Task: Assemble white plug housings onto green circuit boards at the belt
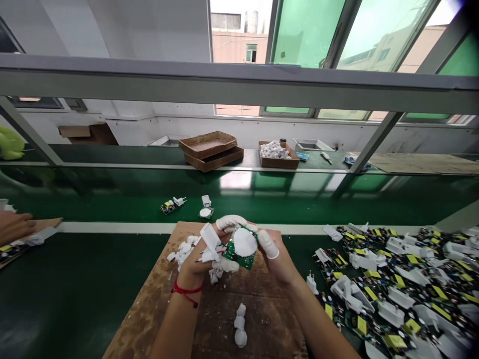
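Note:
A small green circuit board (232,253) with a round, flattened white putty-like pad (245,242) is held up above the brown board. My left hand (198,257), with white finger cots and a red cord bracelet, grips it from the left. Beside that hand's fingers hangs a white plug housing (210,238) with pins, apparently wired to the circuit board. My right hand (279,257) holds the circuit board's right edge, its cot-covered thumb in front; its other fingers are mostly hidden. Behind my left wrist lie loose white lumps (183,252); a short row of lumps (240,326) sits nearer me.
Many circuit boards with white plugs (400,279) are heaped at right. Two similar boards lie on the green belt (123,204) ahead. On the shelf stand cardboard trays (211,149) and a box of white lumps (277,150). Another person's hand (15,227) is at far left.

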Available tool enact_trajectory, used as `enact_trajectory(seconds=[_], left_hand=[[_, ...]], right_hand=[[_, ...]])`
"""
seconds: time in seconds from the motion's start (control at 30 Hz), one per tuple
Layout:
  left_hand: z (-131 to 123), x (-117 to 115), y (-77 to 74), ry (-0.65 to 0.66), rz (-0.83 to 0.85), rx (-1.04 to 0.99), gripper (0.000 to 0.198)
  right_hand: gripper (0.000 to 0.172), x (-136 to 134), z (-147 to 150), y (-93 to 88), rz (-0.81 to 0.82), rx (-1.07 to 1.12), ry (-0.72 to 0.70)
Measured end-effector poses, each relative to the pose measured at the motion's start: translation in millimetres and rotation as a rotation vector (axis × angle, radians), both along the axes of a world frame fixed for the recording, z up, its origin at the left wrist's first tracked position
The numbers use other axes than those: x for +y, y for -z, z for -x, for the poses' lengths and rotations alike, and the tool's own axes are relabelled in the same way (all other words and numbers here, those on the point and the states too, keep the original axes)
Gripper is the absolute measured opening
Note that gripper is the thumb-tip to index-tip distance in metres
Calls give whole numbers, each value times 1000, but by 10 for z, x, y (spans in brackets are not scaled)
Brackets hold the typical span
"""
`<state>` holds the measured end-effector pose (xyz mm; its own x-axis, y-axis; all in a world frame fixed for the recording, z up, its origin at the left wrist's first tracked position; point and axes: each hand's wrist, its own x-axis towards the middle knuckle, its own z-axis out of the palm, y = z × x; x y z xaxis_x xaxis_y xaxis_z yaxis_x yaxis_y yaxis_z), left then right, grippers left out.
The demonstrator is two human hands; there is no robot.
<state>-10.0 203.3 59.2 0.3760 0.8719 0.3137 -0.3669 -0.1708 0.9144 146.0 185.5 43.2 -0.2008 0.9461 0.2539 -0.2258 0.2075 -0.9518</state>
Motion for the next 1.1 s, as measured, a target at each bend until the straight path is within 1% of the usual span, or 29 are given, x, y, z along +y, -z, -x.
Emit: enact_trajectory(seconds=[0.1,0.17,0.27,0.33,0.43,0.5,0.57,0.67,0.73,0.87,1.1], left_hand=[[-40,1,-41,107,-84,4,76],[-37,5,-31,143,-95,0,79],[7,13,41,156,-67,-3,83],[27,20,105,160,-43,-8,86],[-3,20,171,159,-18,-16,85],[-64,7,177,147,11,-44,81],[-139,-16,158,99,55,-82,78],[-232,-51,119,4,90,-119,79],[-264,-64,106,-19,93,-131,78],[-278,-69,96,7,95,-127,75],[-271,-57,60,20,59,-95,71]], right_hand=[[58,6,3,-61,-44,-66,-45],[59,1,4,-81,-34,-91,-89],[61,-12,-9,-81,24,-105,-183],[61,-16,-22,-78,60,-103,-196],[60,-9,-24,-85,35,-114,-108],[61,-2,-8,-93,2,-116,-22],[63,6,8,-99,-6,-111,26],[62,19,0,-91,5,-101,5],[61,32,-29,-77,13,-97,-34],[58,60,-101,-50,5,-117,-102],[48,87,-148,-53,-59,-140,-138]])
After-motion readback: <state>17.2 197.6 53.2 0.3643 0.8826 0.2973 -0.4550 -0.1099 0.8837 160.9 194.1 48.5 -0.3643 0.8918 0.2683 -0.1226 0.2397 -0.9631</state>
